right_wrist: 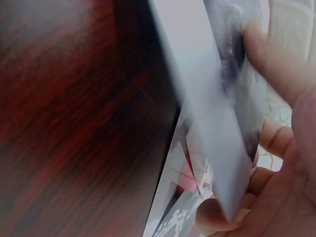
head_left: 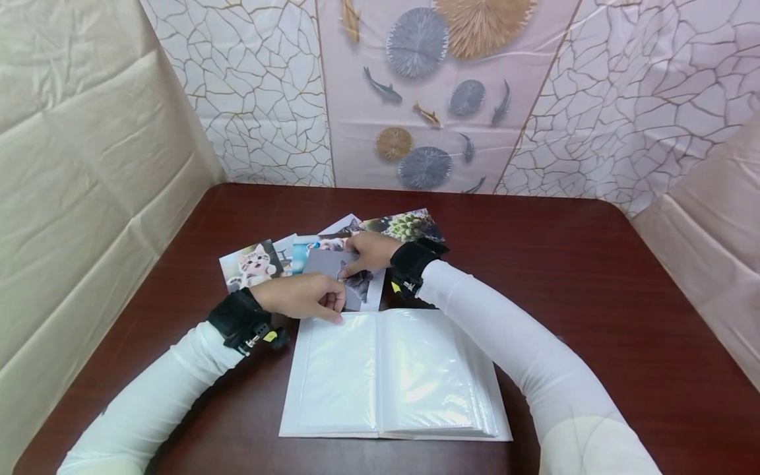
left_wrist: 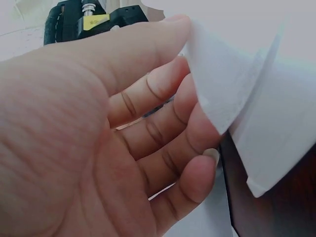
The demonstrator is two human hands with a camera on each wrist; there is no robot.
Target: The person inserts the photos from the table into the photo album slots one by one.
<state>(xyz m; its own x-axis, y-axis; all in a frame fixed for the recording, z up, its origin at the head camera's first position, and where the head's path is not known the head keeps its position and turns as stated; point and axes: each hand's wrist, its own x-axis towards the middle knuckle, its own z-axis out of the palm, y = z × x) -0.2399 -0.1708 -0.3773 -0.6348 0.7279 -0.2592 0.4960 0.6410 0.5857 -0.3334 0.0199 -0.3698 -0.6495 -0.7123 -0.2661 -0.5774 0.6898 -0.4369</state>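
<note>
A photo album (head_left: 338, 376) lies spread on the table with clear sleeves on both pages. At its upper left corner, my left hand (head_left: 305, 295) pinches the page edge; in the left wrist view the thumb (left_wrist: 158, 42) lies over the white sheet (left_wrist: 222, 84) and the fingers curl behind it. Above the album, my right hand (head_left: 374, 253) holds a grey photo (head_left: 320, 264) with a dark cat on it. Seen from the right wrist, the photo's pale edge (right_wrist: 197, 74) is blurred, with thumb on one face and fingers behind.
More photos are spread behind the album: a kitten photo (head_left: 252, 264) at left, a succulent plant photo (head_left: 410, 225) at right, and others overlapping between them. The dark red wooden table (head_left: 564, 277) extends to both sides. Patterned cloth (head_left: 267, 92) hangs behind it.
</note>
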